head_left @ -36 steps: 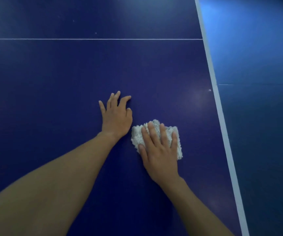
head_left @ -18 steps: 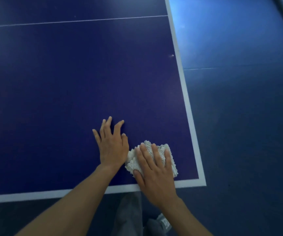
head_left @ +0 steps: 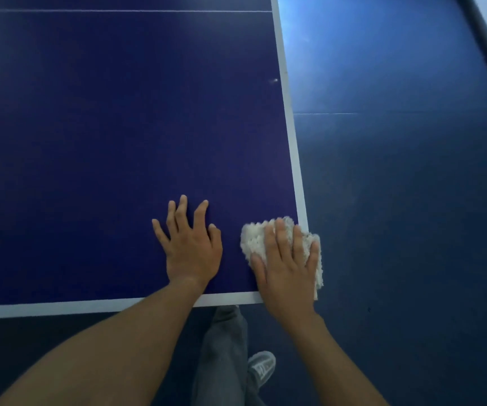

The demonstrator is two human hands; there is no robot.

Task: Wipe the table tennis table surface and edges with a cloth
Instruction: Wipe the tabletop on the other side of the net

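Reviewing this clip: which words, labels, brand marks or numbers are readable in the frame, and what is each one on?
No readable text in this frame.
table: only plain white lines, no lettering or logo.
cloth: no tag or print visible.
shoe: pale marks on its top, too blurred to read.
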